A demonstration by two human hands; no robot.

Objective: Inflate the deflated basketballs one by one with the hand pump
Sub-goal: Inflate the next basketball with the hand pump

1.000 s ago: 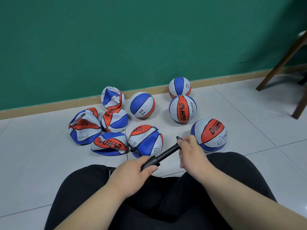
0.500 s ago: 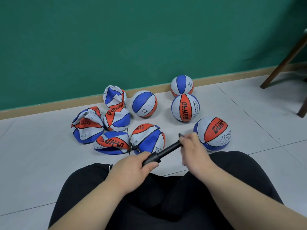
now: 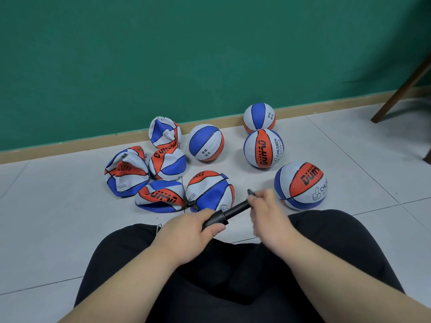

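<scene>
We curl our left hand [image 3: 186,231] around the barrel of the black pump [image 3: 229,210] above our lap [image 3: 233,276]; our right hand [image 3: 268,213] grips its handle end. Its hose [image 3: 191,203] reaches a half-flat ball [image 3: 210,190] just ahead. 9 balls [image 3: 263,149] cluster by the baseboard [image 3: 70,149]; tiled floor [image 3: 58,217] spreads wide left and right.

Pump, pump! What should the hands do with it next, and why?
Probably push the handle in toward the barrel. The left hand grips the barrel of the pump, the right hand holds the handle with the rod drawn out, and a short hose seems to reach the nearest basketball, which looks creased, not yet round. One push should send air in.
</scene>
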